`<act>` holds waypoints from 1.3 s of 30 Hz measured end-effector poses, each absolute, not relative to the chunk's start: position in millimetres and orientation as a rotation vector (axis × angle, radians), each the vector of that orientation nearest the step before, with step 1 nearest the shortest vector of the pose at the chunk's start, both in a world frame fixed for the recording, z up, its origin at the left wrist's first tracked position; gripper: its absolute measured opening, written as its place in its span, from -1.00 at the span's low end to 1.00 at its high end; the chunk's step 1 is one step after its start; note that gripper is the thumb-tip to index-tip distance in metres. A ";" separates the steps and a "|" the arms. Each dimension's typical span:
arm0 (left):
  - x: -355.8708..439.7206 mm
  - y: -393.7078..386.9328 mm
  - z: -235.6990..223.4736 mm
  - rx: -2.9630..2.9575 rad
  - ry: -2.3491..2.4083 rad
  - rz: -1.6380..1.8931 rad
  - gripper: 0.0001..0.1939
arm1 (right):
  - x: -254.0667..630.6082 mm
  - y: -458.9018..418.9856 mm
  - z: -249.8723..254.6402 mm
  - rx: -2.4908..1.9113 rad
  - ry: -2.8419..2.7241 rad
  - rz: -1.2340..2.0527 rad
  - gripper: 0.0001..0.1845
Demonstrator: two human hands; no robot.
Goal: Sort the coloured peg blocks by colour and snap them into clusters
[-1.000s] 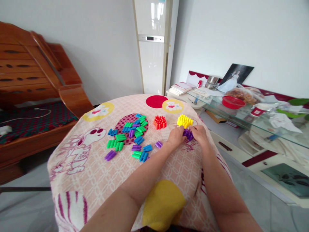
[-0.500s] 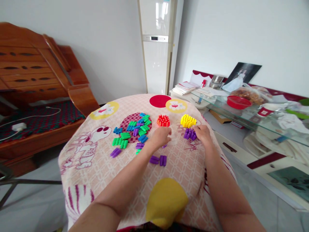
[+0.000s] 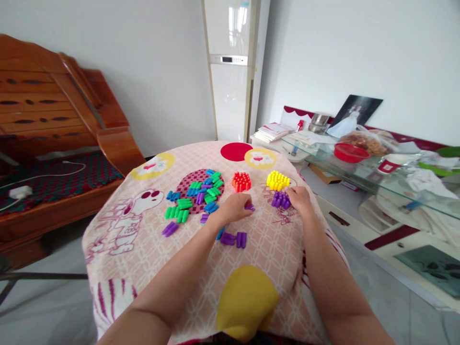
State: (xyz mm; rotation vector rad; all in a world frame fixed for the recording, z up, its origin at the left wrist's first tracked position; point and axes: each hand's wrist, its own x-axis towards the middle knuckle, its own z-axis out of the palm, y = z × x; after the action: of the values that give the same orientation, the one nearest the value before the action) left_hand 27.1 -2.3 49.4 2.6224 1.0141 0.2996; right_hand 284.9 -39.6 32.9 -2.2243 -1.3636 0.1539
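A small purple piece (image 3: pixel 249 207) is held at the fingertips of the left hand (image 3: pixel 235 206), which is curled narrow over the cloth (image 3: pixel 266 244). The purple cluster (image 3: pixel 280 200) lies to the right of that piece, just beside the loosely closed fingers of the right hand (image 3: pixel 301 199); whether anything is gripped there cannot be told. The yellow cluster (image 3: pixel 278 180) is placed just behind the purple one.

The left hand (image 3: pixel 235 207) half hides a purple piece (image 3: pixel 250 207); the wooden bench (image 3: pixel 32 103) (seat cover (image 3: pixel 64 177) and all) is cut off at left.
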 end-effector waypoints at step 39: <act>73.7 -42.9 60.0 2.490 1.074 0.729 -0.71 | 292.4 -38.9 25.6 -2.202 -1.395 0.151 -0.55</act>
State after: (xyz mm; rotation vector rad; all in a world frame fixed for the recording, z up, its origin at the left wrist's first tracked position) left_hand 73.7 -42.9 60.0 2.4898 1.0740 0.7289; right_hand 292.4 -38.9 25.6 -2.2021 -1.3946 0.1510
